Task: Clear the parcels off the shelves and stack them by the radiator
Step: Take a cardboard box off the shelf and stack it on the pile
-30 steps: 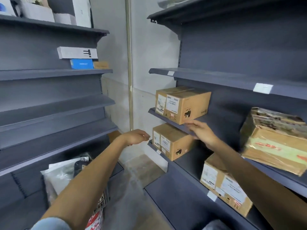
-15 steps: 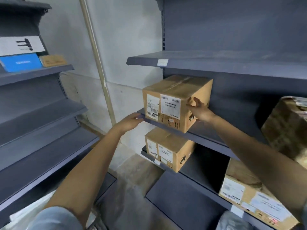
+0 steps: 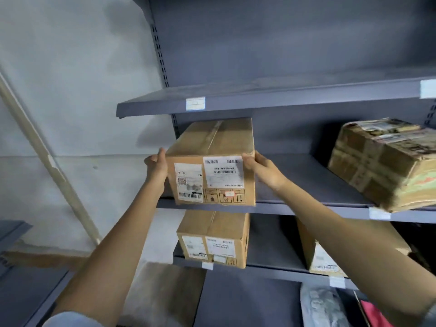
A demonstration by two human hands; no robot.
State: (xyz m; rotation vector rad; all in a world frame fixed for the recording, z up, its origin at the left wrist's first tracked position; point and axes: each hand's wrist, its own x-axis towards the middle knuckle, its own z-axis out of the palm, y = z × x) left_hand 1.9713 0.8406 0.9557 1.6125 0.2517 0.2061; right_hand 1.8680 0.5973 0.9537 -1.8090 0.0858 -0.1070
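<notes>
A brown cardboard parcel [image 3: 213,159] with white shipping labels sits at the left end of the middle grey shelf [image 3: 318,208], its front overhanging the edge. My left hand [image 3: 157,167] grips its left side and my right hand [image 3: 264,169] grips its right side. A similar labelled parcel [image 3: 213,239] stands on the shelf directly below. Right of that one, another brown box [image 3: 325,258] is partly hidden behind my right forearm. A worn, heavily taped parcel [image 3: 387,161] lies at the right end of the middle shelf.
An upper shelf [image 3: 259,97] hangs close above the held parcel. A beige pipe [image 3: 47,159] slants across the pale wall on the left. A grey wrapped bag [image 3: 320,305] and something red [image 3: 375,315] lie at the bottom right. Another grey shelf edge [image 3: 11,230] shows at far left.
The view has swung right and closer to the shelving. My left hand moved from open air onto the parcel's left side, and my right hand shifted to its right front corner.
</notes>
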